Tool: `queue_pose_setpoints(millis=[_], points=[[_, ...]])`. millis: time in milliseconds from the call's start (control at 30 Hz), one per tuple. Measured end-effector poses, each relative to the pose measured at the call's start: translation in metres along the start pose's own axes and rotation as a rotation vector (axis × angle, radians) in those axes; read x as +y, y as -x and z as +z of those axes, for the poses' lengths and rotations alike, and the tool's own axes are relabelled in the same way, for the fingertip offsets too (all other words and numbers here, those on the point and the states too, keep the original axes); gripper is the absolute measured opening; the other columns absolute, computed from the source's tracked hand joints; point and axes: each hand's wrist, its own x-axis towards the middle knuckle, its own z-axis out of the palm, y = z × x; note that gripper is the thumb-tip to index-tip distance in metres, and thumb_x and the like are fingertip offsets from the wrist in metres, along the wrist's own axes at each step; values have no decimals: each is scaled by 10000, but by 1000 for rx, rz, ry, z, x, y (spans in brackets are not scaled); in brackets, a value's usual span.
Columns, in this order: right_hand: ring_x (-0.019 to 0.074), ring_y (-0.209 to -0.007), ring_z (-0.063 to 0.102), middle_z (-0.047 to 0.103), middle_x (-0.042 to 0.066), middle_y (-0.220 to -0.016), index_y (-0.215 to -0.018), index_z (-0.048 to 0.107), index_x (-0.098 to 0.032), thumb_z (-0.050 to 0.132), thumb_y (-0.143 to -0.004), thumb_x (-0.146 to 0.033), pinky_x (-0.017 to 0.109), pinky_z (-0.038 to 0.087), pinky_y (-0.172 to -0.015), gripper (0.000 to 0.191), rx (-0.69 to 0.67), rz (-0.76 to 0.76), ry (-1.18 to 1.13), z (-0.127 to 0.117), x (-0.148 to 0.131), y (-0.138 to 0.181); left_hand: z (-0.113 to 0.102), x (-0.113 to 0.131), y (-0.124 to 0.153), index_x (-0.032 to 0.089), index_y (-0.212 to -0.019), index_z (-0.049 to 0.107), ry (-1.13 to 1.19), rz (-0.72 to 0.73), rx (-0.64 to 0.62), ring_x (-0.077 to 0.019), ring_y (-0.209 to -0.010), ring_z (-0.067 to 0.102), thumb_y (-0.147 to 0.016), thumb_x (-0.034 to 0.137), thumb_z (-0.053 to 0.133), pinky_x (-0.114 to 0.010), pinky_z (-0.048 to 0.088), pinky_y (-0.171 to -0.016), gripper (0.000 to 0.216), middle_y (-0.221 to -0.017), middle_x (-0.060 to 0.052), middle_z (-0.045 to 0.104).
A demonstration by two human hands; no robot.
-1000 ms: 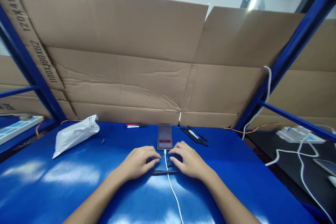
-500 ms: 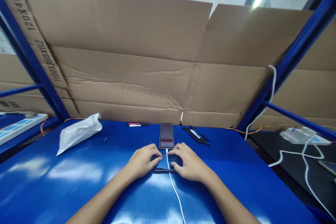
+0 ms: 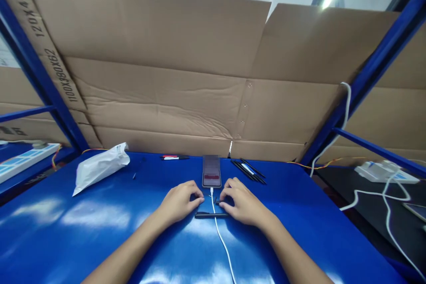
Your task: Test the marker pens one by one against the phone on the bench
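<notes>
My left hand [image 3: 181, 202] rests on the blue table, thumb and fingertips drawn together in a pinch; anything between them is too small to make out. Opposite it, my right hand [image 3: 242, 202] pinches a small black pen part [image 3: 217, 202], whose end pokes out past the fingertips. A black pen barrel [image 3: 209, 215] lies crosswise between my wrists, over or under a white cable [image 3: 221, 237]; I cannot tell which. Tiny parts [image 3: 209, 195] lie by the cable near my fingertips. Beyond my hands, a phone [image 3: 211, 172] is joined to that cable.
Several black pens [image 3: 249, 171] lie right of the phone, and a few red and black pens [image 3: 175, 157] to its left. A white plastic bag [image 3: 100, 168] sits at the left. Cardboard [image 3: 159, 106] walls the back; blue posts [image 3: 362, 71] frame the sides.
My right hand has drawn slightly right, and a small black part now shows at its fingertips. More of the pen barrel is uncovered. My left hand has shifted slightly left.
</notes>
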Motion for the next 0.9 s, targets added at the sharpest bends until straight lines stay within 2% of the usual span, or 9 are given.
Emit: queue_pose_setpoints(millis=[133,300,400,533,733,900], points=[[239,-980,576,634,55,-973,-892,710,-208,695,-928,-203,417,438,-985,39,23,12,59,1,3,-1,1,-1,0,246,-923,779,-15,6,0,-225,-952,695,-960,312,617,-289,461,-805,178,-1021,-37,742],[255,-990,564,649,67,-991,-929,686,-203,693,-923,-201,392,466,-901,9,55,37,92,1,5,-1,-2,2,0,255,-971,778,-8,-13,28,-215,-901,700,-976,325,590,-268,453,-755,201,-1000,-22,775],[258,-1041,556,648,71,-1072,-1057,690,-221,688,-924,-195,400,465,-945,135,61,1,44,3,5,0,-5,5,0,261,-991,785,12,-17,46,-205,-834,701,-990,331,573,-265,449,-726,222,-991,-10,796],[271,-1097,531,623,77,-1156,-1182,702,-262,715,-927,-255,443,445,-1009,256,56,-35,8,10,5,-2,-4,5,0,250,-1033,790,29,7,69,-205,-846,704,-987,315,578,-267,468,-746,226,-1026,-17,796],[244,-1029,537,622,62,-1056,-1006,743,-240,722,-933,-211,427,446,-990,81,55,-34,-39,19,6,-7,3,-2,-2,231,-1121,787,73,92,100,-217,-987,711,-1007,271,541,-279,503,-854,274,-1089,-51,774],[243,-1027,523,610,63,-1056,-957,735,-230,733,-933,-217,406,452,-955,28,49,-50,-38,17,6,-8,4,-3,-2,235,-1095,789,87,96,115,-218,-991,706,-1028,301,525,-286,501,-862,281,-1066,-51,767]])
